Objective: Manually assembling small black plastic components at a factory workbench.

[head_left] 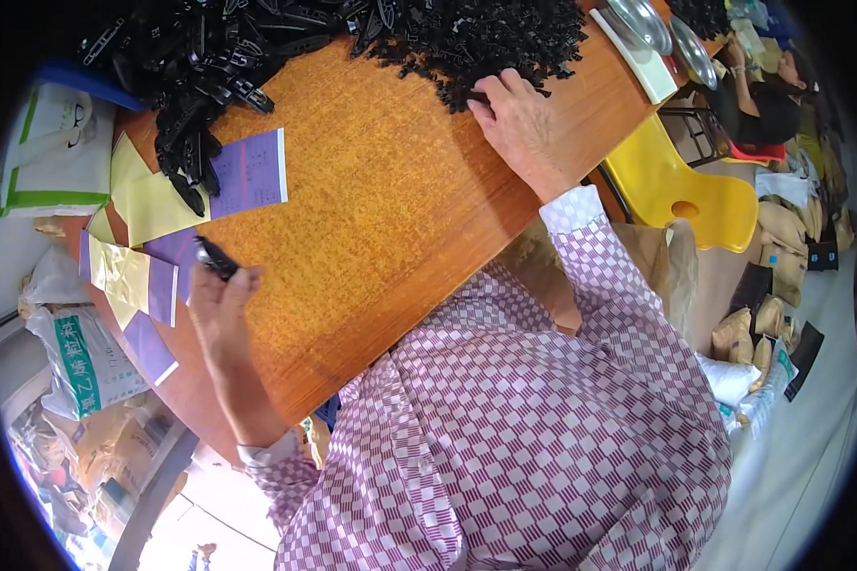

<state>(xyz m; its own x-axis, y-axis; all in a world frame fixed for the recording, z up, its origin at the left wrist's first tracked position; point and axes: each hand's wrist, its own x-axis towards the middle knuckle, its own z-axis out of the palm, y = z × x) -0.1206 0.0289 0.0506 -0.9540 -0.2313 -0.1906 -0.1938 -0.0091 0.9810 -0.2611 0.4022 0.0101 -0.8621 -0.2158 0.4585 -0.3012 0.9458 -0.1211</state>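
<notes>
My left hand [221, 303] is raised over the left side of the wooden table [371, 190], its thumb and fingers pinched round a glossy, elongated black plastic part [215, 257]. At the near edge of a heap of small black plastic pieces [490, 43], my right hand [526, 131] reaches in with bent fingers. Its thumb and index finger come close together among the pieces; whatever lies between them is hidden. Larger elongated black plastic parts [214, 57] are piled at the far left, some spilling toward me.
Purple and yellow paper sheets [249, 176] lie at the table's left. Metal dishes [643, 24] stand at the far right edge. A yellow chair [681, 181] is right of the table. Sacks [81, 362] stand on the left. Another person [767, 109] sits at the upper right.
</notes>
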